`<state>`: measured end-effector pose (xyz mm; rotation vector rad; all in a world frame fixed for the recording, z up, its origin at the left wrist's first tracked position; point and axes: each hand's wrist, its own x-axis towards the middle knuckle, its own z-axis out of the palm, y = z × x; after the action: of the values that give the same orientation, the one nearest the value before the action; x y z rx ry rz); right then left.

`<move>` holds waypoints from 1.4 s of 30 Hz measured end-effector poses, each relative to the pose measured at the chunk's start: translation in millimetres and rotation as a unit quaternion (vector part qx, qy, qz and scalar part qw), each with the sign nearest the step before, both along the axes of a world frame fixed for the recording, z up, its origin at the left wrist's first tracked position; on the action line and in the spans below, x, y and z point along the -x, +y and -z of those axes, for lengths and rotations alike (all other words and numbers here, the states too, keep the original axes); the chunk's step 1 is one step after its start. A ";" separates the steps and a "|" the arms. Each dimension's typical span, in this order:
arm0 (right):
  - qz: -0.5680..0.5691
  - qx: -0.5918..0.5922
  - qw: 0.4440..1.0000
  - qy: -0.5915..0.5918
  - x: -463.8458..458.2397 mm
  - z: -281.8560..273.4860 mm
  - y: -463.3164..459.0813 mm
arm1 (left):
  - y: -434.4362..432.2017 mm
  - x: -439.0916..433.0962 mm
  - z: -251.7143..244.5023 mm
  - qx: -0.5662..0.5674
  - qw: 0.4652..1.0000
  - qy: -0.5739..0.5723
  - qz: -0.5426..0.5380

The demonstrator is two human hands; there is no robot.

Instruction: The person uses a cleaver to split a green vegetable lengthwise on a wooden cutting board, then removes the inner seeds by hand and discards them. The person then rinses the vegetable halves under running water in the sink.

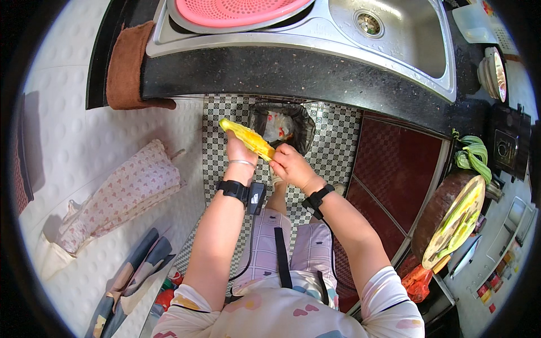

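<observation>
My left hand (239, 148) is closed around a long piece of yellow-green gourd or melon (249, 138), which slants across in front of me with its yellow-orange inner side showing. My right hand (290, 165) is at the lower right end of the piece, fingers pinched there; whether they hold a bit of pulp or the piece itself cannot be told. Just beyond the hands, on the floor, stands a trash bin lined with a black bag (305, 126), holding a clear plastic bag (278, 126). More yellow-green pieces (460, 219) lie on a round wooden chopping block (435, 249) at the right.
The black stone counter (270, 69) runs across ahead, with a steel sink (405, 46), a pink colander (245, 10) and a brown towel (127, 67). Corn-husk-like green leaves (475, 156) lie by the chopping block. A red plastic bag (417, 283) hangs below it. Cloth items hang on the left wall.
</observation>
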<state>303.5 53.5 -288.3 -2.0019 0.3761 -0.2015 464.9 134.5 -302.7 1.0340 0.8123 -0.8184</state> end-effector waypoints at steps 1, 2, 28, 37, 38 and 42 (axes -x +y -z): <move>-0.003 -0.015 1.000 0.000 -0.5 1.5 -2.0 | -0.9 -0.4 2.2 -0.007 1.000 -0.001 -0.003; 0.001 -0.027 1.000 0.000 -0.3 2.5 -3.4 | -1.4 -0.8 4.3 -0.014 1.000 -0.001 -0.006; -0.079 0.154 0.984 0.038 -11.5 -2.9 -2.4 | 7.9 -6.3 -3.0 0.001 0.999 -0.041 -0.004; -0.085 0.112 0.985 0.102 -0.7 12.8 -7.6 | 21.2 -11.6 5.6 0.005 0.998 -0.058 -0.022; -0.081 0.114 0.984 0.111 0.6 14.8 -8.7 | 22.8 -10.7 8.4 0.007 0.998 -0.063 -0.028; -0.032 0.108 0.981 0.156 13.3 26.7 -13.2 | 27.2 -11.8 6.7 0.017 0.997 -0.072 -0.034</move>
<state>290.2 40.3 -315.0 -2.2633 0.5053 0.1205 476.7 161.7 -309.4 1.0184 0.7046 -0.6889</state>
